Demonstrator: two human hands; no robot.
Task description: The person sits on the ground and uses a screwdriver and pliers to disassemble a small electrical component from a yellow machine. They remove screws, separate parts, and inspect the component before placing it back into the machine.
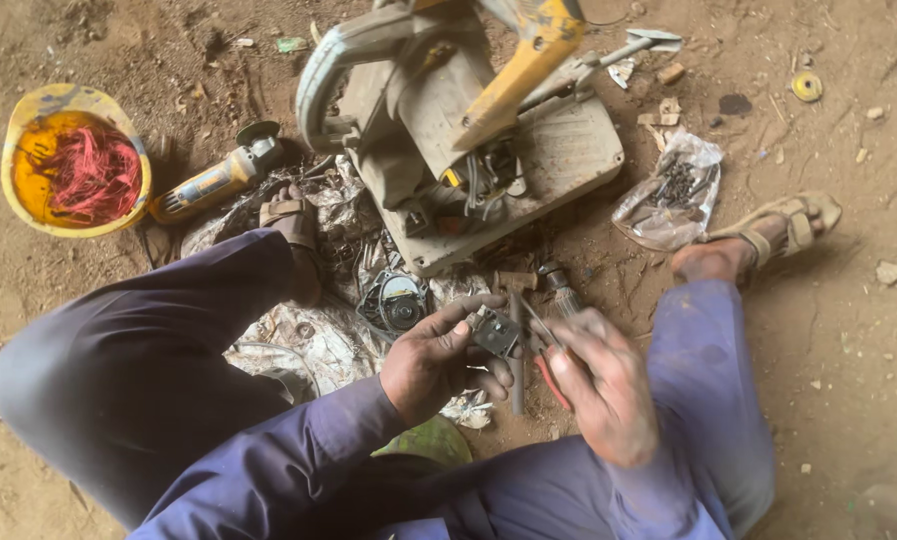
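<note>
Both hands are close to the camera, above the person's lap, between the knees in blue trousers. Left hand [436, 358] is closed around a small dark metal part [494, 331], with the fingers curled under it and the thumb on top. Right hand [602, 382] is closed on pliers with red handles [546, 365], and the tips of the pliers touch the small part. Just beyond the hands a hammer [516, 340] lies on the dirt floor [848, 330], and a round motor piece [400, 302] lies on crumpled plastic sheets near the left hand. Farther from the hands stands a big dirty chop saw [468, 130] with a yellow arm. To the left side of it are an angle grinder [218, 180] and a yellow helmet [73, 160] with red wires inside. Beyond the right hand a clear bag of screws [671, 190] lies near the sandaled foot.
</note>
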